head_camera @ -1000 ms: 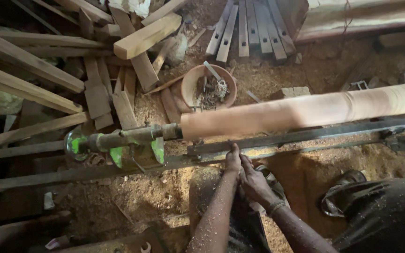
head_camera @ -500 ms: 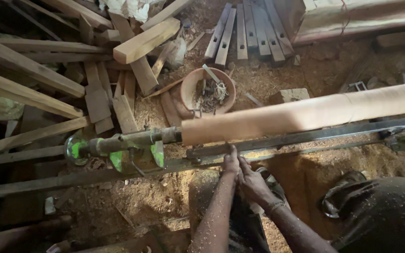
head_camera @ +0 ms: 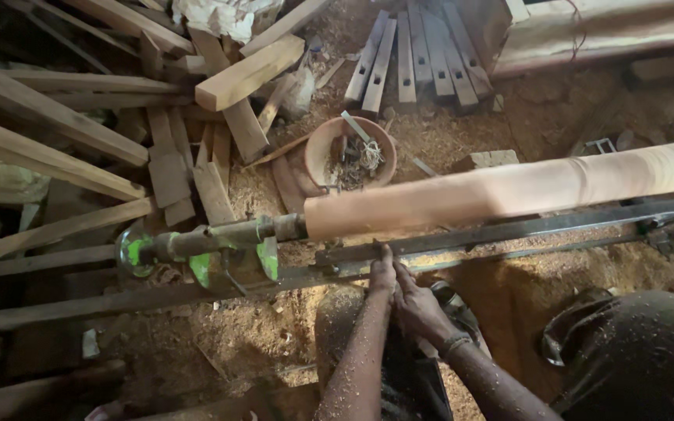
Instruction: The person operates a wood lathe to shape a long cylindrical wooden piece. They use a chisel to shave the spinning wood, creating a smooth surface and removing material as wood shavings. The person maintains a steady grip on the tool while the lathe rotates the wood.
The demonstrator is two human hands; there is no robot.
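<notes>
- Log [head_camera: 509, 191]: a long, pale, round length of wood lying almost level across the view from centre to the right edge, mounted in the lathe; its surface looks smoothly blurred
- Rail [head_camera: 509, 234]: a dark metal bar running just below the log and parallel to it, with a second bar lower down
- Planks [head_camera: 56, 148]: a heap of sawn boards and offcuts filling the upper left, one thick pale block [head_camera: 250, 72] lying on top
- Slats [head_camera: 423, 54]: a row of grey strips side by side on the floor at top centre
- Floor [head_camera: 220, 335]: thick with sawdust and shavings
- Spindle [head_camera: 212, 238]: a green-stained metal shaft at the log's left end, touching it
- Bowl [head_camera: 351, 152]: round and reddish, behind the log, holding small metal bits
- Left hand [head_camera: 382, 277]: at the rail below the log's left end, fingers [head_camera: 384, 253] together and pressed to the bar; whether they grip anything I cannot tell
- Right hand [head_camera: 419, 308]: tight beside the left, touching it, fingers [head_camera: 401, 274] close together and pointing to the rail; what they hold, if anything, is hidden; a band sits on the wrist
</notes>
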